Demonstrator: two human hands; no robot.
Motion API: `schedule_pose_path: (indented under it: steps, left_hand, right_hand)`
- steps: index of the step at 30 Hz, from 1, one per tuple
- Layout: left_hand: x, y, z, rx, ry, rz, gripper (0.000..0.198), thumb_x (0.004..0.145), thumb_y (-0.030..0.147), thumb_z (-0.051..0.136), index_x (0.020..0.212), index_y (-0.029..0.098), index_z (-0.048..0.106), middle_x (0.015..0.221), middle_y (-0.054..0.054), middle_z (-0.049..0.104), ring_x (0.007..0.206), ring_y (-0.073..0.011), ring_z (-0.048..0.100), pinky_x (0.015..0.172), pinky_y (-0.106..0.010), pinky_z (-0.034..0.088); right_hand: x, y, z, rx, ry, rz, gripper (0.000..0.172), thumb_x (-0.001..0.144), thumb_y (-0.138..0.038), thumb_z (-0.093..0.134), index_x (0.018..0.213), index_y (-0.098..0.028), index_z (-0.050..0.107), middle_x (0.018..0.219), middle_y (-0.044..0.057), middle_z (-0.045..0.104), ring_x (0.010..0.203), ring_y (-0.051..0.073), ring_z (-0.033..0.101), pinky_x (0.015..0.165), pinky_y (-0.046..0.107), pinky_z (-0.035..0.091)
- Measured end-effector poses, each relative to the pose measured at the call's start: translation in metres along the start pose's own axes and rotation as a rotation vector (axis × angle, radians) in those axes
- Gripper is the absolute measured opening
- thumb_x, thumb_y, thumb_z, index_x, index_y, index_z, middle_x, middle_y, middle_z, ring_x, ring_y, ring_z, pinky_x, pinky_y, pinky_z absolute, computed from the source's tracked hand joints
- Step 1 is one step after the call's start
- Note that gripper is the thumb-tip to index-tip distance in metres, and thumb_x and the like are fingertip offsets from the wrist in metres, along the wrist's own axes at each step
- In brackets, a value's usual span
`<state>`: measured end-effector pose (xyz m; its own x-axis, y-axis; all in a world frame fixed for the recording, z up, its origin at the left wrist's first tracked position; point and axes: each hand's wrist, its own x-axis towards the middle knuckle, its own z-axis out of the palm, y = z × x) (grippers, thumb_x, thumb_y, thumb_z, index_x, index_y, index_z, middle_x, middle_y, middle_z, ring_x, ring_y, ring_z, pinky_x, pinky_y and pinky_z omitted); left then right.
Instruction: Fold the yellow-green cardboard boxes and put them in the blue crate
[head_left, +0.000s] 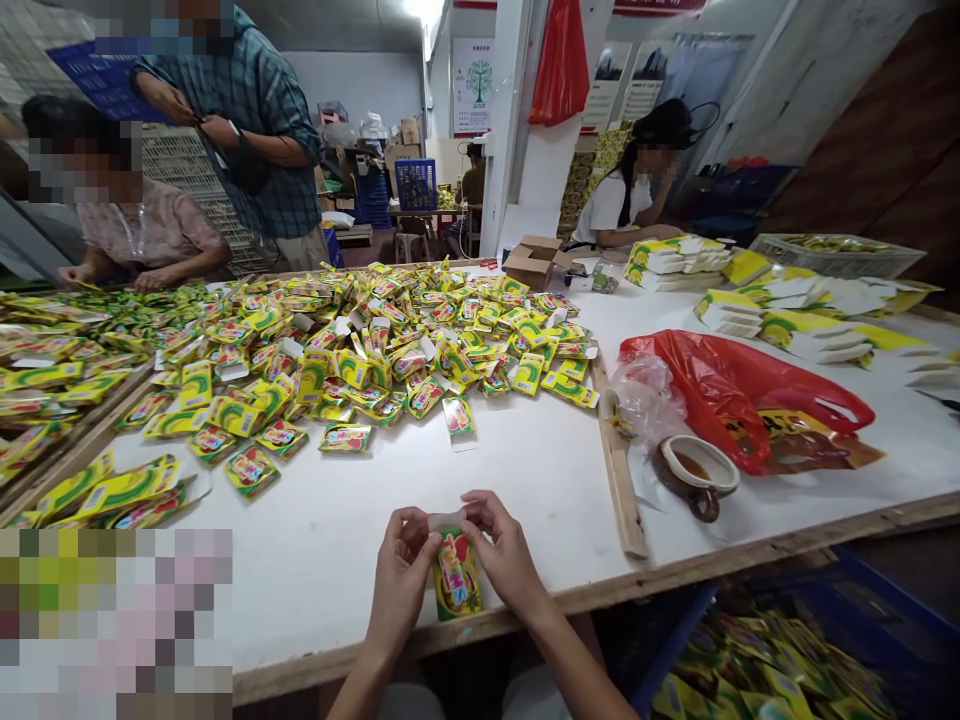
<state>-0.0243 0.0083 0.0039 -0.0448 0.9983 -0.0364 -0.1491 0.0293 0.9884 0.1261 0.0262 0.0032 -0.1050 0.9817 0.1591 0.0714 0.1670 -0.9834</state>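
A small yellow-and-green carton (456,585) with colourful lettering stands near the front edge of the white table, its pale top flap up. My left hand (405,572) grips its left side, thumb at the front by the top. My right hand (504,560) pinches the right side of the same flap end. Both sets of fingers are closed on the carton's top; the contents are hidden. Beyond my hands lies a large heap of similar cartons (360,370), some with white flaps standing open. One single carton (459,418) lies closest in front of the heap.
A wooden strip (619,470) divides the table on my right. Past it are a brown mug (694,475) of dark liquid, a red plastic bag (720,385) and stacks of flat cartons (810,325). A blue crate (885,610) of cartons is below right. Several people are beyond the table.
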Motion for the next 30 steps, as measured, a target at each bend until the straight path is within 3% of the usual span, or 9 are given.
schedule_pose_path:
  steps: [4, 8, 12, 18, 26, 28, 30]
  left_hand:
    - [-0.002, 0.006, 0.002, 0.099, -0.06, -0.002, 0.016, 0.08, 0.032, 0.062, 0.086, 0.017, 0.061, 0.09, -0.006, 0.067, 0.09, -0.0195, 0.062, 0.083, -0.031, 0.047]
    - [-0.004, 0.011, 0.004, 0.182, -0.031, -0.016, 0.019, 0.079, 0.035, 0.062, 0.082, 0.016, 0.064, 0.087, -0.007, 0.068, 0.085, -0.0194, 0.062, 0.079, -0.03, 0.048]
    - [-0.002, 0.011, 0.007, 0.191, -0.013, -0.044, 0.022, 0.078, 0.035, 0.063, 0.09, 0.016, 0.065, 0.087, -0.006, 0.069, 0.083, -0.0188, 0.062, 0.075, -0.028, 0.049]
    - [0.002, 0.009, 0.005, 0.177, 0.022, -0.048, 0.021, 0.078, 0.036, 0.063, 0.083, 0.015, 0.067, 0.078, -0.004, 0.069, 0.075, -0.0163, 0.061, 0.069, -0.024, 0.048]
    - [-0.008, 0.002, 0.0, 0.184, -0.072, -0.059, 0.024, 0.08, 0.036, 0.061, 0.092, 0.016, 0.068, 0.091, -0.007, 0.071, 0.089, -0.0215, 0.065, 0.081, -0.032, 0.05]
    - [-0.002, 0.005, -0.006, 0.294, -0.099, -0.011, 0.024, 0.083, 0.036, 0.055, 0.093, 0.017, 0.067, 0.095, -0.008, 0.07, 0.092, -0.022, 0.064, 0.084, -0.034, 0.05]
    - [0.015, 0.011, -0.021, 0.459, -0.064, 0.086, 0.025, 0.085, 0.036, 0.051, 0.097, 0.018, 0.065, 0.102, -0.009, 0.067, 0.096, -0.0226, 0.062, 0.085, -0.036, 0.049]
  right_hand:
    - [-0.002, -0.008, -0.003, -0.066, -0.058, -0.04, 0.009, 0.082, -0.019, 0.057, 0.082, -0.019, 0.066, 0.085, 0.004, 0.066, 0.081, 0.018, 0.062, 0.074, 0.028, 0.049]
    - [-0.004, -0.013, -0.002, -0.081, -0.027, -0.034, 0.011, 0.083, -0.022, 0.058, 0.076, -0.017, 0.065, 0.082, 0.004, 0.066, 0.078, 0.017, 0.061, 0.071, 0.028, 0.049]
    - [0.0, -0.014, 0.001, -0.124, 0.001, 0.028, 0.008, 0.08, -0.022, 0.06, 0.079, -0.017, 0.065, 0.077, 0.002, 0.066, 0.072, 0.016, 0.059, 0.068, 0.027, 0.047]
    - [0.005, -0.017, 0.001, -0.117, 0.003, 0.117, 0.01, 0.08, -0.024, 0.06, 0.075, -0.016, 0.064, 0.068, 0.0, 0.063, 0.062, 0.014, 0.055, 0.061, 0.024, 0.045]
    - [-0.009, -0.008, 0.008, 0.01, -0.033, 0.103, 0.011, 0.082, -0.027, 0.058, 0.082, -0.018, 0.063, 0.077, 0.002, 0.067, 0.072, 0.017, 0.062, 0.067, 0.026, 0.049]
    - [-0.012, -0.016, -0.005, -0.042, -0.012, 0.093, 0.014, 0.083, -0.029, 0.055, 0.081, -0.018, 0.064, 0.079, 0.003, 0.068, 0.076, 0.019, 0.063, 0.069, 0.027, 0.049]
    - [-0.022, -0.027, -0.04, -0.164, 0.05, 0.112, 0.02, 0.085, -0.035, 0.051, 0.083, -0.02, 0.064, 0.081, 0.004, 0.069, 0.079, 0.02, 0.064, 0.07, 0.028, 0.05]
